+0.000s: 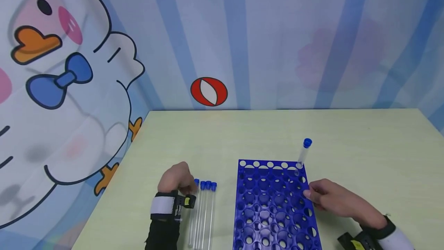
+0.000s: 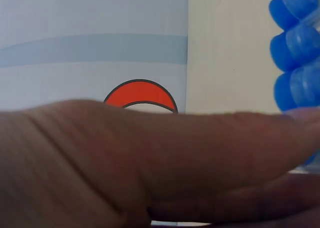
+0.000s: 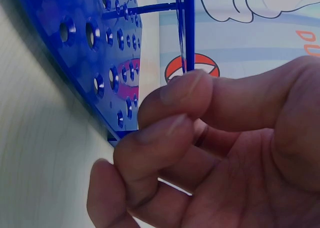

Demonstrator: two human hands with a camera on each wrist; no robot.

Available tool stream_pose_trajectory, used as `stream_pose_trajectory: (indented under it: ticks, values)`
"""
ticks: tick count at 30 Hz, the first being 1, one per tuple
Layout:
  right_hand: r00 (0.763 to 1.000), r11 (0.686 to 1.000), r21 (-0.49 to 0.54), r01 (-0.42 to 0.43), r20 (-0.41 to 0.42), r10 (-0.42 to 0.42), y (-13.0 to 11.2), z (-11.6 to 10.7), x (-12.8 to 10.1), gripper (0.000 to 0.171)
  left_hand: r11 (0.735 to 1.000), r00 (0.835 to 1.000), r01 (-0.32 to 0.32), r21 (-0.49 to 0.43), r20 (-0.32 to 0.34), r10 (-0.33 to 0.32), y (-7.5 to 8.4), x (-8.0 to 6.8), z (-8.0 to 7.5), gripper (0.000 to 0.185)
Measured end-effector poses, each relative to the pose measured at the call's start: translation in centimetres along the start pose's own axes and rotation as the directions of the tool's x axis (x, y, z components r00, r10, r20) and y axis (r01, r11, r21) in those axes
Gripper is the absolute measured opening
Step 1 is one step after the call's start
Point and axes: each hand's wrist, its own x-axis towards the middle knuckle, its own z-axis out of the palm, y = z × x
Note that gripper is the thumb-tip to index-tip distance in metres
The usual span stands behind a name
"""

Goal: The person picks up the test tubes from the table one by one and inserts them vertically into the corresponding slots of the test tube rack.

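left hand (image 1: 175, 180) curls onto the capped tubes (image 1: 204, 207) lying on the desk (image 1: 364, 146); right hand (image 1: 327, 196), fingers curled, touches the blue rack (image 1: 270, 211), one tube (image 1: 303, 153) standing in it.

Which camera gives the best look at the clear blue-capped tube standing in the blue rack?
The head view: the clear blue-capped tube stands tilted in the far right corner of the blue perforated plastic rack. The left wrist view misses it; the right wrist view shows only the rack's edge.
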Motion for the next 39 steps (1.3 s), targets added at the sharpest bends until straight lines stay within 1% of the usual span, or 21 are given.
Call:
stream_pose_trajectory:
  ticks: [5, 8, 11, 13, 16, 22, 29, 32, 36, 39]
  values:
    - [1.000, 1.000, 0.006, 0.004, 0.006, -0.004, 0.1, 0.0, 0.0, 0.027, 1.000, 1.000, 0.017, -0.014, 0.008, -0.017, 0.0, 0.3, 0.2, 0.011]
    - [1.000, 1.000, 0.010, -0.002, 0.007, 0.002, 0.1, 0.0, 0.0, 0.027, 1.000, 1.000, 0.006, -0.014, 0.001, -0.006, -0.1, 0.4, 0.5, 0.012]
    - [1.000, 1.000, 0.014, -0.005, 0.008, 0.005, 0.1, 0.0, 0.1, 0.027, 1.000, 1.000, -0.017, -0.020, -0.007, 0.017, -0.2, 0.6, 0.7, 0.012]
    - [1.000, 1.000, 0.014, -0.008, 0.009, 0.008, 0.1, 0.0, 0.1, 0.027, 0.999, 1.000, -0.018, -0.032, -0.010, 0.018, -0.2, 0.6, 0.7, 0.012]
    - [1.000, 1.000, 0.017, -0.016, 0.010, 0.015, 0.1, 0.0, 0.1, 0.027, 0.999, 1.000, -0.003, -0.054, -0.009, 0.002, -0.1, 0.6, 0.8, 0.010]
    - [1.000, 1.000, 0.017, -0.020, 0.010, 0.020, 0.0, 0.0, 0.1, 0.027, 0.993, 0.998, 0.056, -0.107, -0.008, -0.057, 0.4, 0.4, 0.8, 0.013]
    - [1.000, 1.000, 0.016, -0.023, 0.013, 0.022, -0.1, -0.1, 0.1, 0.027, 0.994, 0.998, 0.038, -0.100, -0.041, -0.043, 0.5, 0.2, 0.5, 0.010]
    - [1.000, 1.000, 0.016, -0.019, 0.017, 0.019, -0.1, -0.1, 0.0, 0.028, 0.994, 0.996, 0.054, -0.099, -0.062, -0.060, 0.7, -0.1, 0.3, 0.013]
    - [1.000, 1.000, 0.016, -0.017, 0.019, 0.016, -0.1, -0.1, 0.0, 0.028, 0.996, 0.991, 0.055, -0.064, -0.115, -0.062, 1.1, -0.7, -0.2, 0.013]
    - [1.000, 1.000, 0.021, -0.017, 0.021, 0.017, 0.0, -0.1, 0.0, 0.028, 0.999, 0.986, 0.032, -0.039, -0.164, -0.038, 1.5, -1.3, -0.6, 0.010]
